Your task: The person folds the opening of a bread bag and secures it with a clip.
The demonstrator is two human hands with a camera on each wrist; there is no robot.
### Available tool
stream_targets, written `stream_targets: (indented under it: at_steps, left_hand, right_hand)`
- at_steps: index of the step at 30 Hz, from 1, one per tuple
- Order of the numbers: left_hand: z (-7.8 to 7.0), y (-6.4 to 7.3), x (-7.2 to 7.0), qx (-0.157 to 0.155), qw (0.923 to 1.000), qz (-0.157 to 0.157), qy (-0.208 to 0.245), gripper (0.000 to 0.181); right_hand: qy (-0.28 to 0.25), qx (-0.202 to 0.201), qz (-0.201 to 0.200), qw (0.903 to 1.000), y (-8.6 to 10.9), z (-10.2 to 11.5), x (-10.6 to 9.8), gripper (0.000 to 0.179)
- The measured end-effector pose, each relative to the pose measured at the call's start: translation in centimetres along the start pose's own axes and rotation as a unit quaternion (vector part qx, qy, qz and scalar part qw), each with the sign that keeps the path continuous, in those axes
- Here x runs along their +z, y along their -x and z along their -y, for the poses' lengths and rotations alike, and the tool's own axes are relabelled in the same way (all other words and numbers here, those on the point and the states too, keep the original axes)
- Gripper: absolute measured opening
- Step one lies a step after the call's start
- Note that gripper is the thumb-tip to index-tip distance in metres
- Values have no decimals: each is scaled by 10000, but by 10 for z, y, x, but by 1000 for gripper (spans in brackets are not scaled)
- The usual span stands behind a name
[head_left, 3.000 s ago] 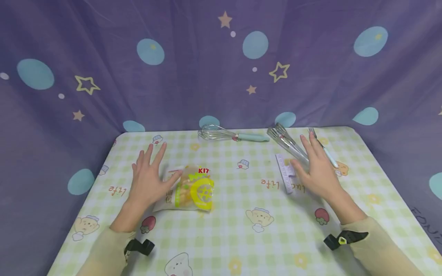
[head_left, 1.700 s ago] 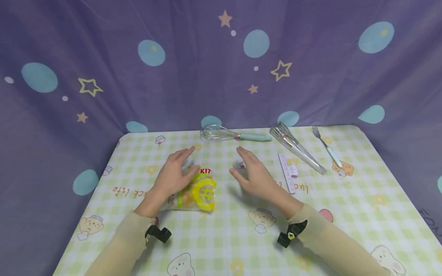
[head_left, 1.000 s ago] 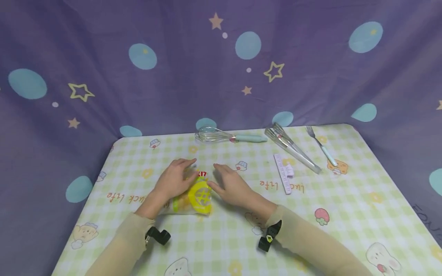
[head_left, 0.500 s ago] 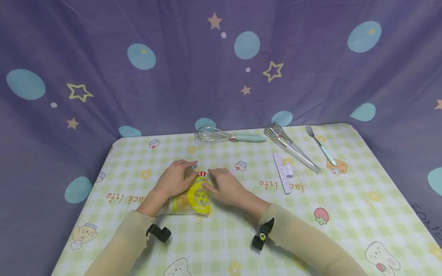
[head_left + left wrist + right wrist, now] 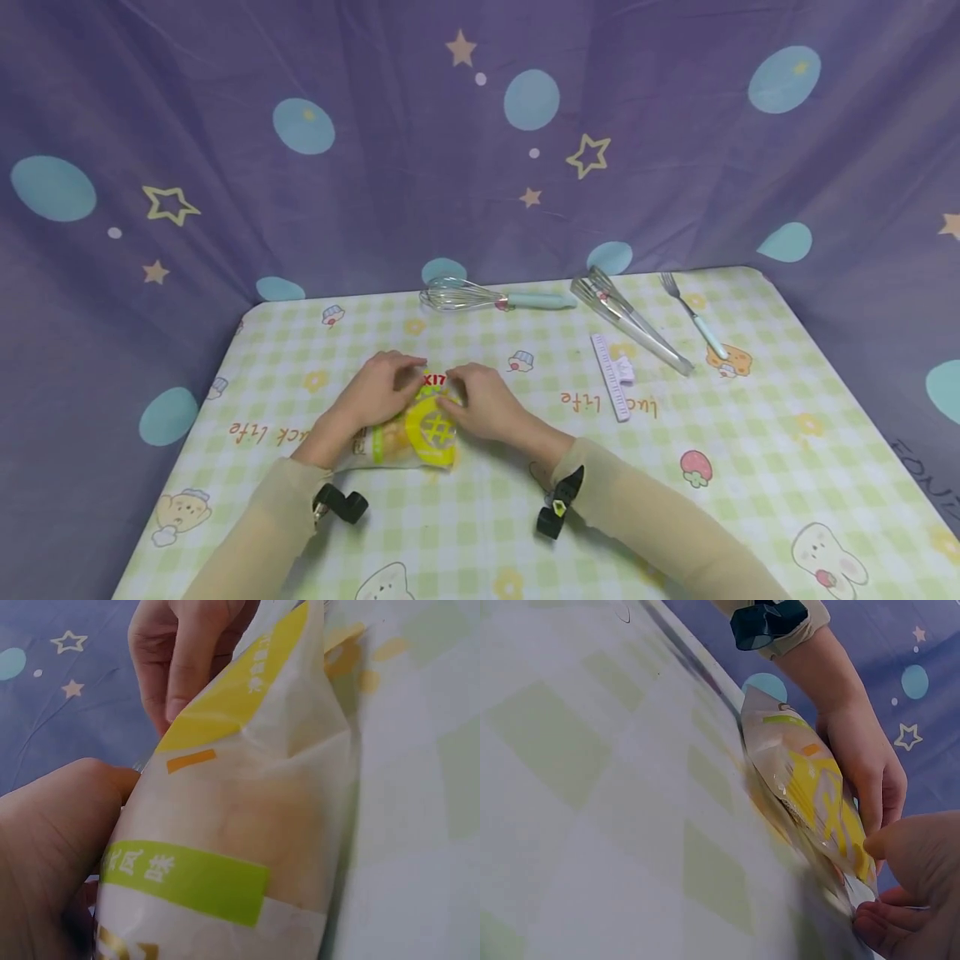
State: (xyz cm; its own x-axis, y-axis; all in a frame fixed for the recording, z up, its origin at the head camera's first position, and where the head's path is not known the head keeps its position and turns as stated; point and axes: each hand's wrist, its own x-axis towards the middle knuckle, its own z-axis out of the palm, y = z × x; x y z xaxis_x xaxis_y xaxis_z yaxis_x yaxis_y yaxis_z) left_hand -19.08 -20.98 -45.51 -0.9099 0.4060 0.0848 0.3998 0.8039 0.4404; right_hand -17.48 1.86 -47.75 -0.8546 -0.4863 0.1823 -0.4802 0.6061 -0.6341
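Note:
A clear plastic bag of bread with yellow and green print lies left of the middle of the table. My left hand grips its upper edge, thumb on the near side and fingers behind. At the bag's right end, my right hand pinches the edge close to the red lettering. In the left wrist view, the bag shows pale golden pieces inside, and the right hand is at its far end. The right wrist view has the right thumb and curled fingers at the bag's corner.
A whisk with a mint handle lies along the back edge. To its right are metal tongs, a fork and a lilac ruler-like clip. A checked cloth covers the table; a purple curtain hangs behind.
Both hands were spread apart above the table. They have come inward, the left onto the bag's upper edge and the right leftward to its right end. The bag stays in place.

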Motion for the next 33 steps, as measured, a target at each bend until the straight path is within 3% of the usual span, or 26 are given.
stream_targets:
  at_steps: [6,11,18,33]
  left_hand:
    - [4,-2,-1,7,9998,68,173,35]
    - [5,-3,-1,-11,9993,46,373,19]
    - [7,-1,-1,84,9984,-157,531,7]
    - [7,1,-6,-161,9973,35,714,7]
  right_hand:
    - [-714,448,-18,9964,-6,0,3,40]
    - [-1406,814,10,9867,-7,1,4,37]
    - [-1601,944,25,9826,-5,2,4,17]
    - [-1250,-21,18,9922,-7,3,6,12]
